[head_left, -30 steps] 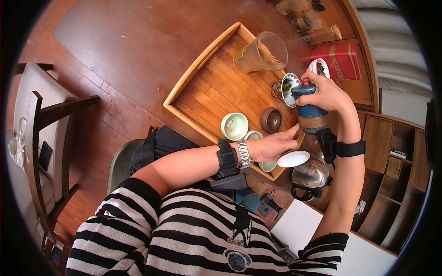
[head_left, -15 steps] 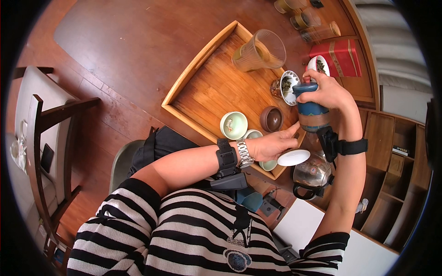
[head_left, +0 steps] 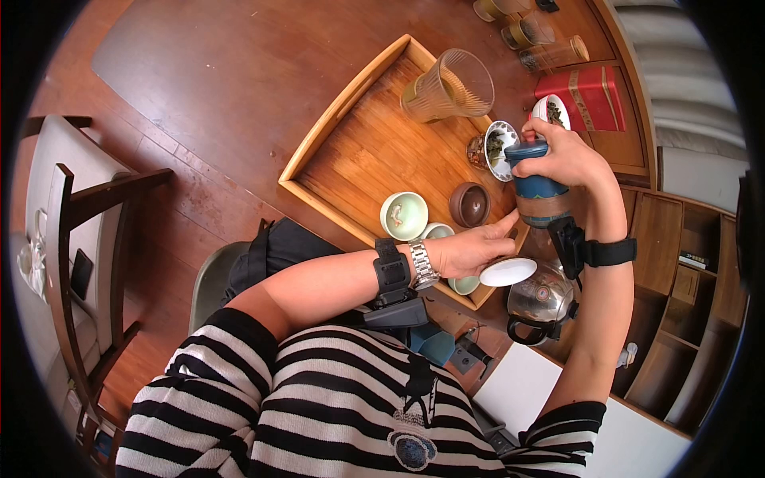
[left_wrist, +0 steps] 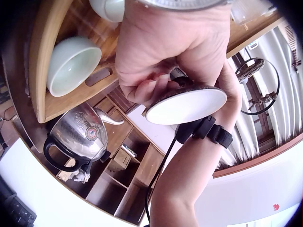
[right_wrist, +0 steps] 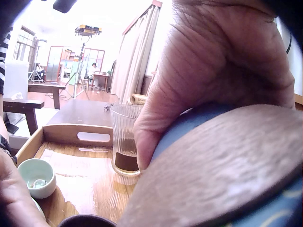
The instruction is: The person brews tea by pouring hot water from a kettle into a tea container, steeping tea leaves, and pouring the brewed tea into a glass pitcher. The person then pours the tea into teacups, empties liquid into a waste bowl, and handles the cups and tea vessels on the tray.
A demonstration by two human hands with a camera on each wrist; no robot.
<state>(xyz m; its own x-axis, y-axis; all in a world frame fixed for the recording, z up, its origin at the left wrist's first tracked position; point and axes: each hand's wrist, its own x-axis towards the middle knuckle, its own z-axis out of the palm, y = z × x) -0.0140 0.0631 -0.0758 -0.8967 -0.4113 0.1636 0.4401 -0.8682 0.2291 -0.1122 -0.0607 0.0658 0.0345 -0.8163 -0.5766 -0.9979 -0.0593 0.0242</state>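
In the head view my right hand (head_left: 570, 159) grips the top of a blue pot (head_left: 542, 187) with a brown band, fingers near its red knob. The right wrist view has this hand (right_wrist: 213, 56) close over the tilted band (right_wrist: 222, 165). My left hand (head_left: 470, 251) holds a round lid (head_left: 508, 272), its white face showing. Seen in the left wrist view, curled fingers (left_wrist: 156, 90) pinch the lid (left_wrist: 187, 107) from behind. The left index finger extends to the pot's lower side; whether it touches is unclear. What lies inside the pot is hidden.
Inside the wooden tray (head_left: 343, 111) stand a ribbed glass pitcher (head_left: 438, 94), a brown cup (head_left: 470, 205) and pale green cups (head_left: 404, 217). Bowls of leaves (head_left: 500, 151) are beyond its right edge, near a red box (head_left: 586, 99). A steel kettle (head_left: 542, 299) stands below the pot.
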